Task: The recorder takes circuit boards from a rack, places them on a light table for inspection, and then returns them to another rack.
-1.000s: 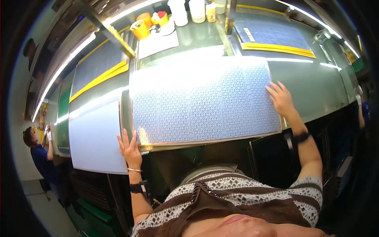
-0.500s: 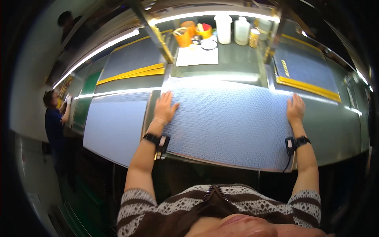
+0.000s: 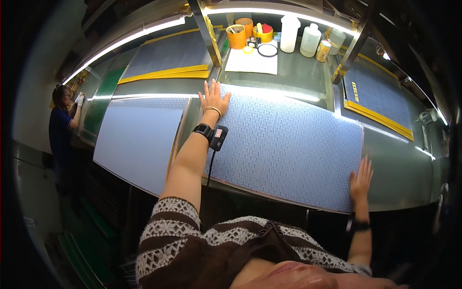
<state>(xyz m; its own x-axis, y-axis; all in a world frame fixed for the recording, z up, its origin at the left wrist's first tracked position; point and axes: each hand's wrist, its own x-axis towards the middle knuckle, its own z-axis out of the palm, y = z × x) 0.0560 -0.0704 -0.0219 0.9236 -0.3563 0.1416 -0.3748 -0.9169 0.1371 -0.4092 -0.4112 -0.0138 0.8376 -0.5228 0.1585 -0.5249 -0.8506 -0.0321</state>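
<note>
A large blue patterned sheet or panel (image 3: 284,144) lies flat on the bench in front of me. My left hand (image 3: 213,99) rests on its far left corner with fingers spread. At the right edge, close to the near right corner, my right hand (image 3: 361,179) is held flat along the side, fingers extended and slightly blurred. Neither hand grasps anything. A black strap with a small box (image 3: 217,137) and a hanging cable is on my left wrist; another dark strap (image 3: 358,224) circles the right one.
Left of the panel lies a stack of plain light-blue sheets (image 3: 137,139). Dark yellow-edged boards (image 3: 166,55) lie behind it, others (image 3: 378,96) at right. Orange tubs (image 3: 236,37), white bottles (image 3: 289,34) and white paper (image 3: 251,61) stand behind. A person (image 3: 62,118) works at far left.
My left hand has slid away from me to the panel's far left corner. My right hand has come nearer along the right edge. The view has shifted and tilted.
</note>
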